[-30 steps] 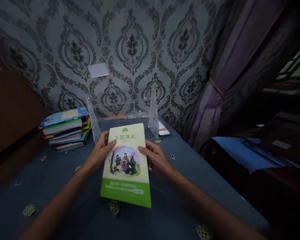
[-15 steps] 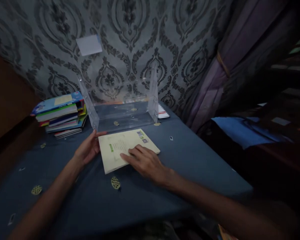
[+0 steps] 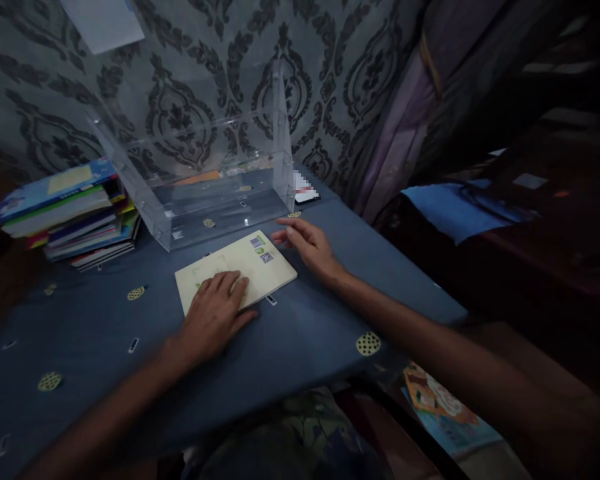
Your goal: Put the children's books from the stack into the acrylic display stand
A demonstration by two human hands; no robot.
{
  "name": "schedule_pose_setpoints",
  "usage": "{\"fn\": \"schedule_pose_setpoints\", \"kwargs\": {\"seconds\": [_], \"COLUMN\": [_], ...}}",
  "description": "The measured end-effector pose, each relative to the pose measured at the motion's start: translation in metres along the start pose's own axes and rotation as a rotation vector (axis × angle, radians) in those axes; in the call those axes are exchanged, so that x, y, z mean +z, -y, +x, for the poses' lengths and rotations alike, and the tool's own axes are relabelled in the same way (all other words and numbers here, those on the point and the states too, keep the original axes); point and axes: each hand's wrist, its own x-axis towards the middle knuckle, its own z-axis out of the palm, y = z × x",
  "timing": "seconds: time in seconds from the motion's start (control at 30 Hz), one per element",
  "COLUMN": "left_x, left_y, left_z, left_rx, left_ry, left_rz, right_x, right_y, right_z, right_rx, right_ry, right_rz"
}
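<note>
A thin cream-coloured book lies flat on the blue patterned tablecloth, its cover bearing small printed codes near the far right corner. My left hand rests on the cover's near left part, palm down with the fingers stretched out. Just beyond the book's right edge, my right hand hovers with its fingers apart and nothing in them. Behind the book stands a clear acrylic rack with sloping sides.
A stack of books stands left of the rack. The patterned wall rises behind, with a tied curtain to the right. Beyond the table's right side lies a blue cloth. Colourful printed covers lie below the table edge.
My left hand has moved from the book's left edge onto its cover. My right hand has lifted off the cover to the right side. The view has shifted down and turned.
</note>
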Motion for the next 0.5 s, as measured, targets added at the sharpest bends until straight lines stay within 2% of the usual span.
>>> {"fn": "schedule_pose_setpoints", "kwargs": {"seconds": [0.1, 0.2, 0.37, 0.5], "left_x": [0.008, 0.002, -0.010, -0.008], "left_y": [-0.001, 0.001, 0.001, -0.001], "left_z": [0.000, 0.003, 0.008, 0.006], "left_rx": [0.004, 0.025, -0.001, 0.014], "left_ry": [-0.009, 0.006, 0.020, 0.004], "left_rz": [0.024, 0.018, 0.029, 0.051], "right_x": [-0.001, -0.002, -0.009, -0.013], "right_y": [-0.009, -0.008, 0.002, 0.006], "right_z": [-0.002, -0.006, -0.009, -0.013], "right_rx": [0.017, -0.019, -0.083, -0.130], "right_ry": [-0.036, -0.031, -0.071, -0.036], "right_rz": [0.078, 0.061, -0.071, -0.253]}}
